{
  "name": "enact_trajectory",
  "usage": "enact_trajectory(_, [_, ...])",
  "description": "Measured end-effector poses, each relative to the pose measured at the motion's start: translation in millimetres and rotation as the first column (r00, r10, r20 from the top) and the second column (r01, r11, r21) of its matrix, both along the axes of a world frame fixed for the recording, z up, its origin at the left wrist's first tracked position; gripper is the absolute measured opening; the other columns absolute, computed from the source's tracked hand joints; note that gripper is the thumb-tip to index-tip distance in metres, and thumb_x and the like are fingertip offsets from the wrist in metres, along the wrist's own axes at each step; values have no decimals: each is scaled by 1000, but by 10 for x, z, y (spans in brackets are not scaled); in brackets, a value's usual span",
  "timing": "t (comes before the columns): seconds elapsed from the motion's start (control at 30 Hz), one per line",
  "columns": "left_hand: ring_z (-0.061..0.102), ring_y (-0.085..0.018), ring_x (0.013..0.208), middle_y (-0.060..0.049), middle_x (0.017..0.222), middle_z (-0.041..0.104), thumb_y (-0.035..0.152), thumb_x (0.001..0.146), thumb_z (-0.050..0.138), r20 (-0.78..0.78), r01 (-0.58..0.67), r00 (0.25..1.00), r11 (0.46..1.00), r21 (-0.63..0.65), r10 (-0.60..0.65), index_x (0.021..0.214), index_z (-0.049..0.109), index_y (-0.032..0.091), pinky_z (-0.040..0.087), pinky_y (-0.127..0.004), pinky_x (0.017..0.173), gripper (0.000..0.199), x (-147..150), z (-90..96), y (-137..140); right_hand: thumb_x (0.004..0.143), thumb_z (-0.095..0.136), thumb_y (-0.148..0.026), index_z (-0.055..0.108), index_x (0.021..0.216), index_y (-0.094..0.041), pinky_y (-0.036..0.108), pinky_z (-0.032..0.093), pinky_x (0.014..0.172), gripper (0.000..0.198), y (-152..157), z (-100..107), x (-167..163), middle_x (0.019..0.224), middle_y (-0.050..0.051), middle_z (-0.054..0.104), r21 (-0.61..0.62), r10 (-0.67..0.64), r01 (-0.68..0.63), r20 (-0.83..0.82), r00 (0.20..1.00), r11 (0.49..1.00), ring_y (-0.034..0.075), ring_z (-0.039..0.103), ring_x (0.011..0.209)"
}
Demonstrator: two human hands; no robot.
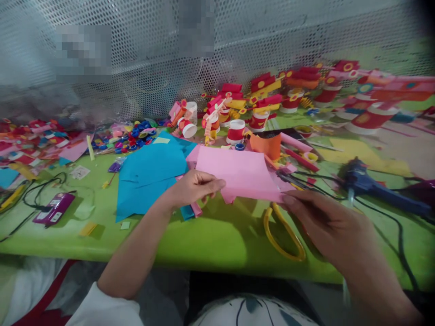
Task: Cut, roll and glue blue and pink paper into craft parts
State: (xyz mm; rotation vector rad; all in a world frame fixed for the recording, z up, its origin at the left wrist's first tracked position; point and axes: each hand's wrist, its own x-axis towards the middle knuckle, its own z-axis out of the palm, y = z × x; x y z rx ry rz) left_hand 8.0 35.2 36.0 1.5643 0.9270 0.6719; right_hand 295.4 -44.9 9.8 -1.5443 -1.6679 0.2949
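Observation:
Between my hands a sheet of pink paper [234, 170] is held up off the table. My left hand [195, 186] pinches its left edge between thumb and fingers. The lower right corner is gripped by my right hand [322, 222]. Yellow-handled scissors [283, 233] lie on the table under the sheet, beside my right hand, their blades partly hidden. Left of the sheet are large pieces of blue paper [149, 172], with pink scraps tucked near my left hand.
A blue glue gun [384, 185] with cables lies at the right. Paper-cup models [236, 131] stand along the back by a perforated metal screen [142, 50]. Colourful small parts [132, 138] are heaped at the back left. A purple power strip [54, 209] lies on the green tabletop [210, 240].

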Motion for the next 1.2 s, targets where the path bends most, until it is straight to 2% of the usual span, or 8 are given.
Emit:
enact_trajectory(0.1, [49, -9, 49, -2, 58, 60, 62, 95, 64, 40, -196, 980, 977, 78, 193, 77, 81, 18, 38, -23, 47, 50, -58, 36, 44, 95, 64, -44, 77, 99, -27, 25, 58, 66, 21, 33, -20, 30, 97, 3, 83, -12, 90, -89, 33, 995, 996, 18, 74, 74])
enact_trajectory(0.23, [50, -9, 49, -2, 61, 62, 60, 94, 66, 161, -521, 853, 823, 228, 496, 80, 81, 19, 40, -23, 48, 46, -198, 68, 159, 97, 62, -43, 74, 101, -30, 29, 60, 81, 19, 68, -73, 92, 115, 3, 81, -20, 205, -204, 98, 974, 979, 20, 77, 96])
enact_trajectory(0.37, [58, -9, 55, -3, 85, 72, 48, 93, 72, 211, -633, 775, 728, 264, 596, 98, 80, 22, 49, -23, 54, 28, -314, 80, 237, 96, 61, -45, 74, 102, -31, 28, 61, 78, 20, 79, -80, 126, 113, 1, 81, -29, 209, -207, 116, 971, 978, 19, 78, 95])
enact_trajectory(0.53, [65, -9, 63, -2, 104, 74, 21, 84, 74, 161, -618, 783, 720, 316, 601, 100, 77, 22, 54, -23, 61, 16, -317, 24, 258, 94, 63, -47, 75, 100, -32, 25, 61, 68, 20, 81, -61, 150, 112, 1, 82, -95, 182, -176, 56, 982, 980, 18, 77, 87])
enact_trajectory(0.73, [51, -9, 56, -1, 88, 75, 16, 83, 72, 41, -567, 799, 730, 382, 600, 96, 81, 23, 40, -21, 53, 16, -299, -49, 254, 92, 65, -50, 78, 99, -30, 29, 65, 79, 24, 102, -116, 236, 119, 6, 81, -170, 183, -197, -96, 978, 965, 23, 79, 97])
enact_trajectory(0.83, [58, -11, 68, -3, 101, 77, 15, 85, 71, 38, -523, 822, 726, 447, 569, 97, 82, 24, 46, -23, 63, 19, -320, -64, 266, 92, 65, -54, 78, 98, -29, 33, 64, 87, 28, 115, -151, 286, 124, 7, 80, -197, 174, -203, -153, 973, 959, 26, 78, 105])
enact_trajectory(0.97, [69, -19, 103, -6, 117, 75, 18, 88, 70, 58, -478, 854, 736, 479, 517, 100, 81, 25, 53, -28, 89, 18, -346, -91, 289, 90, 69, -57, 80, 103, -33, 33, 62, 94, 29, 90, -137, 272, 119, 3, 82, -239, 34, -94, -244, 969, 967, 26, 76, 110])
enact_trajectory(1.2, [70, -19, 103, -7, 117, 76, 19, 89, 70, 40, -464, 862, 757, 460, 505, 99, 80, 24, 54, -30, 91, 16, -343, -95, 291, 85, 78, -51, 82, 93, -38, 37, 59, 104, 16, 10, -2, 72, 110, -2, 83, -199, -125, 40, -438, 890, 979, 26, 75, 113])
